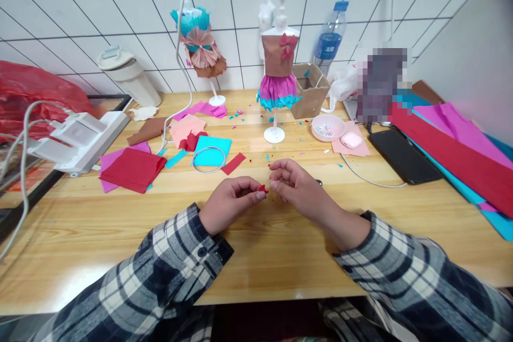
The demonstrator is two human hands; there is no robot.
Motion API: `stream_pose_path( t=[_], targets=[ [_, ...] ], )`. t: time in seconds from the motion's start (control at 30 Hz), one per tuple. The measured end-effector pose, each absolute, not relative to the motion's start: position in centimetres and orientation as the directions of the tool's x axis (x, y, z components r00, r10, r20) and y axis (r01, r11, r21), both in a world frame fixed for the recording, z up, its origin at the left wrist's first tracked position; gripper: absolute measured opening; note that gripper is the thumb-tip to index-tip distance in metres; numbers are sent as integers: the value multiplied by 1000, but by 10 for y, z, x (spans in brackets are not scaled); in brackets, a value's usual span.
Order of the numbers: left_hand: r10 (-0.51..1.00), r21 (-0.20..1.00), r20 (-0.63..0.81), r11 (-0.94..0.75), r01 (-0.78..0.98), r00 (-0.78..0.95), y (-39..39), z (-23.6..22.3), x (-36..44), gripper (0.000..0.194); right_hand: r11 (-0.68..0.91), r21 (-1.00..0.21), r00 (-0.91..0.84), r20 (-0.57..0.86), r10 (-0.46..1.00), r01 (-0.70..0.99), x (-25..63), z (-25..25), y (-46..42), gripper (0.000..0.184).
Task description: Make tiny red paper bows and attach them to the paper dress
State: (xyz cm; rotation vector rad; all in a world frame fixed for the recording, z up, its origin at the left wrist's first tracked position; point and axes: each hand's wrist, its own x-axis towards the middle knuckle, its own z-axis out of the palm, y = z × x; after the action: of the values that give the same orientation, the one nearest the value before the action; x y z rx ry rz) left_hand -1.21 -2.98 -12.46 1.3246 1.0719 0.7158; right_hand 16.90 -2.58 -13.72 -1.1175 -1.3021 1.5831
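Over the light-brown wooden desk, the left hand pinches a small, crumpled red paper piece at its fingertips, just beside the loosely curled right hand, though whether that one grips anything I cannot tell.

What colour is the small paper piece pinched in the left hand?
The small paper piece is red; it shows best in the head view.

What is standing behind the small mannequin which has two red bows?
Behind the bowed mannequin stand a white mannequin and, partly, a brown box. The white mannequin's lower part is covered.
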Motion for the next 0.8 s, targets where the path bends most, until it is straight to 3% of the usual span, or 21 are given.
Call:
stream_pose_path(
  t=[0.2,0.33,0.47,0.63,0.8],
  targets=[
    [896,978,-174,109,178,409,-28,-127,-13,25,102,-959,-321,12,947,265,172,-131,-28,18],
    [900,965,-165,62,256,404,-28,-128,-14,25,163,-927,-300,58,952,339,171,-132,-28,10],
    [910,962,-153,48,269,386,-28,-129,-14,22,66,-953,-290,-24,957,297,169,-133,-27,8],
    [934,967,-98,7,256,344,-28,-130,-14,20,-140,-984,-329,-170,929,112,166,-136,-28,13],
    [922,970,-128,39,241,365,-29,-131,-15,21,-115,-990,-300,-136,944,86,166,-136,-28,18]
  ],
)
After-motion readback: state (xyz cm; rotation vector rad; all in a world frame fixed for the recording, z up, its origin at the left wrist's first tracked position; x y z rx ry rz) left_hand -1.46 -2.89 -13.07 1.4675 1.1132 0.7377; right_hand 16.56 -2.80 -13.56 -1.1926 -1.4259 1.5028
